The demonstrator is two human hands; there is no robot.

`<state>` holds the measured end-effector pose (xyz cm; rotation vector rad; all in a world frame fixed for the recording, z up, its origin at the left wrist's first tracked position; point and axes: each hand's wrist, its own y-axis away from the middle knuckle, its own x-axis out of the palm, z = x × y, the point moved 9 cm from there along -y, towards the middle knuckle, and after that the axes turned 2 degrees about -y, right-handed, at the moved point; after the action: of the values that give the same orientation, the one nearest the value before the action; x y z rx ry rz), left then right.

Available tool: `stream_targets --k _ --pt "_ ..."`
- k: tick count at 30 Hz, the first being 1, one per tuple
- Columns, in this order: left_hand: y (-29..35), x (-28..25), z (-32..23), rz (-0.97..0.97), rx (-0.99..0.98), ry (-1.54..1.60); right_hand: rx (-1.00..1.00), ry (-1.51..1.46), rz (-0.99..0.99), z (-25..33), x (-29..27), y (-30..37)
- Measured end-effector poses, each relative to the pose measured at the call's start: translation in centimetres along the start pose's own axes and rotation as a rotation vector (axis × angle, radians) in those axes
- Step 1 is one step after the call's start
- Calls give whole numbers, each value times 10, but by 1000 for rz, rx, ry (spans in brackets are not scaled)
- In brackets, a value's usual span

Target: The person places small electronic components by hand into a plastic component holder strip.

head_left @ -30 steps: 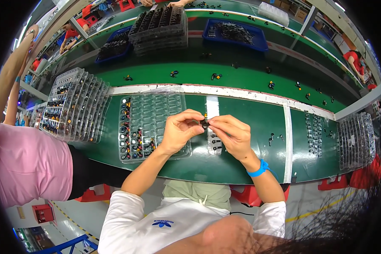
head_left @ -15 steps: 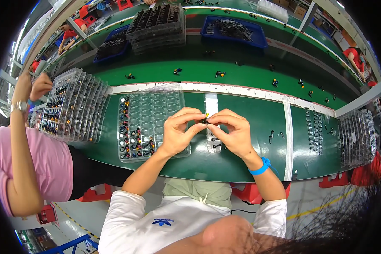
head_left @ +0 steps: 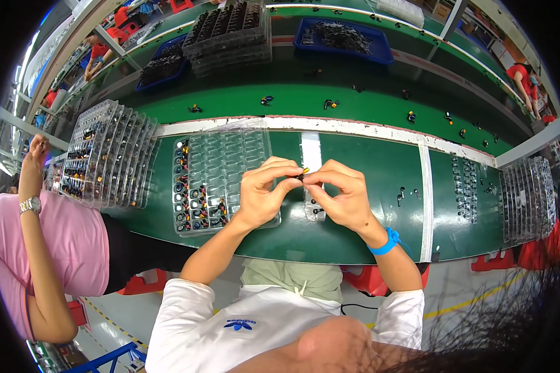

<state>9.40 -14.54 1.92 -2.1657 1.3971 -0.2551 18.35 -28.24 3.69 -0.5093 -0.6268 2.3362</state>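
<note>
Just Right of the Clear Tray (head_left: 255, 138), a Small Black Part (head_left: 301, 176) Is Pinched From Both Sides

Thumb and fingertips drawn narrow, the left hand (head_left: 262, 194) grips the small black part, its wrist crossing the clear tray's near right corner. The right hand (head_left: 341, 194), farther right of the clear tray and wearing a blue wristband (head_left: 387, 242), pinches the same part from the opposite side, fingertips nearly meeting. The part's yellow tip (head_left: 305, 170) shows above the fingers, pointing away from the person and leaning slightly right. Fingertips cover most of the dark body; its full long axis cannot be told.

Dark parts with coloured bits fill the clear tray's leftmost column and the near cells of the next two columns. Right of the clear tray, a pale strip (head_left: 311, 152) runs lengthwise away from the person, passing beneath the hands. Far right of the clear tray, small pieces (head_left: 465, 193) lie in rows near a stack of clear trays (head_left: 526, 202). Beyond the clear tray, spaced-out parts lie on a green belt (head_left: 367, 109). Left of the clear tray stands a loaded tray stack (head_left: 115, 155); farther left, a co-worker in pink (head_left: 56, 242) raises an arm bearing a wristwatch (head_left: 30, 204).
</note>
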Motion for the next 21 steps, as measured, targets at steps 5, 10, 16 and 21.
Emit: stream_targets --k 5,10,16,21 --pt "0 2 6 29 -51 -21 55 14 -3 -7 -1 1" --pt "-35 -18 12 77 -162 -267 186 75 112 -36 -12 -8" --pt "-120 -89 75 -9 -292 -635 128 384 443 -49 -10 5" --pt "-118 -41 46 65 122 -843 163 447 544 -62 -8 16"
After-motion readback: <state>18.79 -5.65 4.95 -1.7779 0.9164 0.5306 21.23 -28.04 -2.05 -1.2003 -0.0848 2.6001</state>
